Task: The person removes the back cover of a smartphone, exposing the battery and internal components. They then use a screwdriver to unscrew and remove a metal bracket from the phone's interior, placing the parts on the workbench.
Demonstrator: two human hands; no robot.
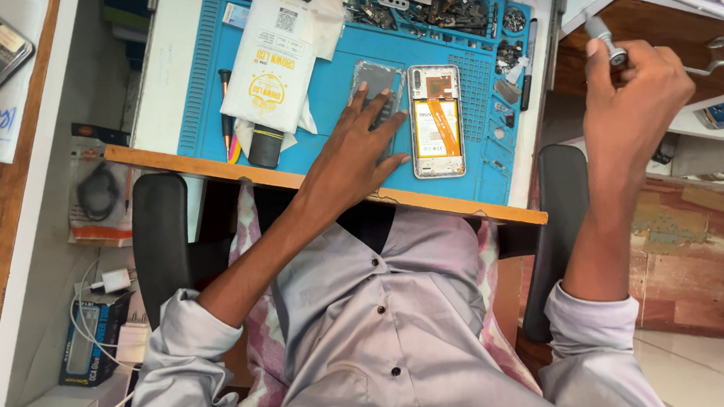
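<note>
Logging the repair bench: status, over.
Left hand flat on clear phone back cover. Right hand raised, gripping silver metal tool. Opened white phone beside, unobstructed.

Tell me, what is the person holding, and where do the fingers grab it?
The right hand pinches a small metal tool near its grey tip. The left hand holds nothing; it lies flat on a clear phone back cover.

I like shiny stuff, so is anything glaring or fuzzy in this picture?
Head view: daylight is bright and even; the blue mat looks sharp; the open phone shows little glare; the right hand holding a small metal tool is slightly soft; the left hand casts a faint shadow.
</note>
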